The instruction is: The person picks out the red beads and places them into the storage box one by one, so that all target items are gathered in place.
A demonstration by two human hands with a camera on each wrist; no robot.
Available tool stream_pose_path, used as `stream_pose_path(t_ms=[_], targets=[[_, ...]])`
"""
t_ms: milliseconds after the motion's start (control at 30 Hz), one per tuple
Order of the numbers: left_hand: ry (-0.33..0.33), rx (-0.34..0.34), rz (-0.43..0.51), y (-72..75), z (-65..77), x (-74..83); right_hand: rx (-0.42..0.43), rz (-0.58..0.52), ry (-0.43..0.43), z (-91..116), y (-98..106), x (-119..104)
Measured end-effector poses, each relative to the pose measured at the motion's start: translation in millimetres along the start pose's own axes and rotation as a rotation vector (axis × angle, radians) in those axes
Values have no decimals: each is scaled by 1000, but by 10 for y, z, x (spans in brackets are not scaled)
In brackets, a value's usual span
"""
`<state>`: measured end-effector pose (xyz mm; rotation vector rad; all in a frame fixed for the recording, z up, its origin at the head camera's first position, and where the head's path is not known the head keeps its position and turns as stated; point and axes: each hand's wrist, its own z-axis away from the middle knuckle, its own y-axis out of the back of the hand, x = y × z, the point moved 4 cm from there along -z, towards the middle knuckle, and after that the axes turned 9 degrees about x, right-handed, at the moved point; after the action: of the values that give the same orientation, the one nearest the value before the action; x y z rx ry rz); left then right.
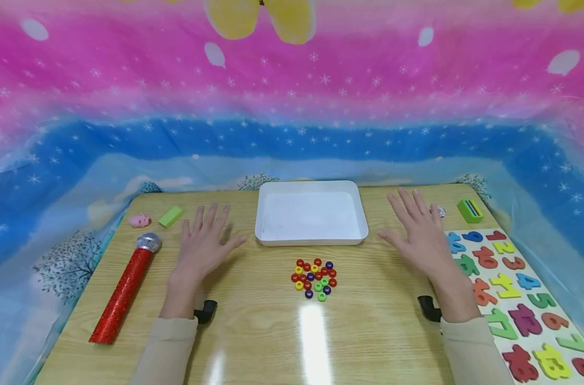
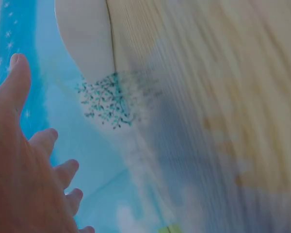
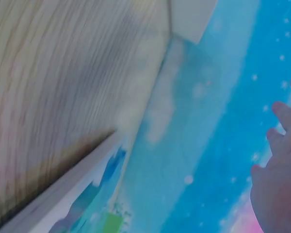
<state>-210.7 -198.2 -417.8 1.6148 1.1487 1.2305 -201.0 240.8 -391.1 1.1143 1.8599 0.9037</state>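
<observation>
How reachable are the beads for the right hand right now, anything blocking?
Looks like yes: the right hand holds nothing, its fingers are spread, and only bare table shows between it and the beads. The white tray sits beyond the beads, so probably not in the way.

White tray (image 1: 311, 215), shallow, rectangular, round-cornered, lying flat, open side up, at the centre of the head view. Ring beads (image 1: 314, 277), red, yellow, green and purple, loosely clustered just below it. Green block (image 1: 170, 216), oblong, aslant, centre left. Number board (image 1: 547, 338), coloured numerals, flat, lower right.
</observation>
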Motion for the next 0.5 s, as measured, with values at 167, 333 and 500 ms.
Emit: stream_pose_path(t_ms=[167, 333, 500], targets=[[-21, -12, 23, -45, -33, 73, -24, -73, 53, -15, -43, -155], [-22, -23, 29, -79, -68, 131, -84, -93, 99, 11, -131, -322], [-38, -37, 53, -105, -104, 195, -141, -117, 162, 69, -179, -513]])
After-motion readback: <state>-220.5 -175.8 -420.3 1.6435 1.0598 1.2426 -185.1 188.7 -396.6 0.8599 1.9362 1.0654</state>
